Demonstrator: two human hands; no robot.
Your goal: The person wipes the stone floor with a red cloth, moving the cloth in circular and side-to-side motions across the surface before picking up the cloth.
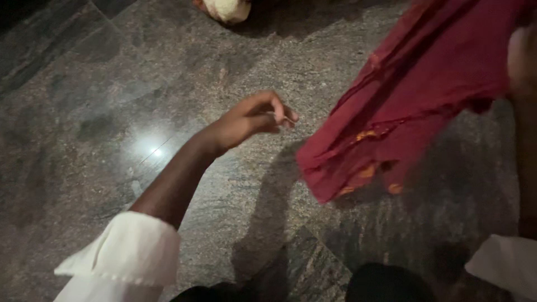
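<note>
The right hand, blurred at the frame edge, lifts a dark red cloth above the stone floor; its grip is unclear. Left of the cloth, the left hand hovers half-curled, empty. The hanging hem could drag along the floor.

The red cloth looks like thin, soft woven fabric, matt, with orange stitched patches near its hem. The floor is polished speckled grey stone, glossy enough to mirror a lamp. The white sleeve is matt cotton-like fabric with a scalloped edge.
</note>
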